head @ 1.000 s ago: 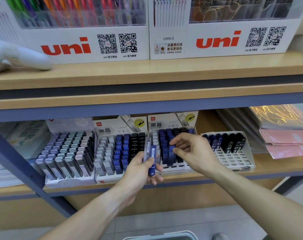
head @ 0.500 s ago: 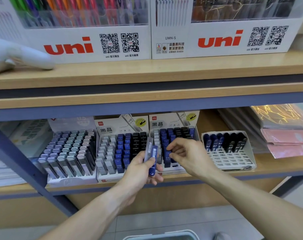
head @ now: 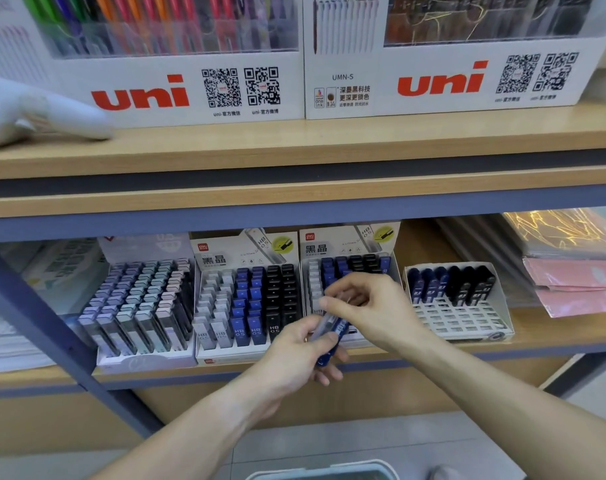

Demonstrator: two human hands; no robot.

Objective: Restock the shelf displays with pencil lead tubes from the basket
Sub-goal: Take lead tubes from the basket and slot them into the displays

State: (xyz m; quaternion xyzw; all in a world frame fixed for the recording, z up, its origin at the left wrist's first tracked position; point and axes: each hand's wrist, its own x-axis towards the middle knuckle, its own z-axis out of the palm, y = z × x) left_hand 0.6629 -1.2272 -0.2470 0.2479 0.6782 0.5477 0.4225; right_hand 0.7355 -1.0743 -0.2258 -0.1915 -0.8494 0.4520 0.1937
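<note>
My left hand (head: 294, 358) grips a small bundle of pencil lead tubes (head: 334, 336), blue and clear grey, in front of the lower shelf. My right hand (head: 370, 306) is just above it, and its thumb and fingertips pinch the top of the clear grey tube in that bundle. Behind the hands stands the third display box (head: 350, 251), with white, blue and black tubes. The second display box (head: 246, 299) to its left is nearly full. The basket's rim (head: 322, 474) shows at the bottom edge.
A leftmost display (head: 142, 306) holds pastel tubes. At the right, a white grid tray (head: 461, 317) has tubes only in its back row. Pink and clear packets (head: 578, 282) lie at the far right. Uni pen boxes (head: 197, 88) stand on the upper shelf (head: 329, 150).
My right hand has drawn back from the third display box to the bundle in my left hand. My left hand has stayed almost still.
</note>
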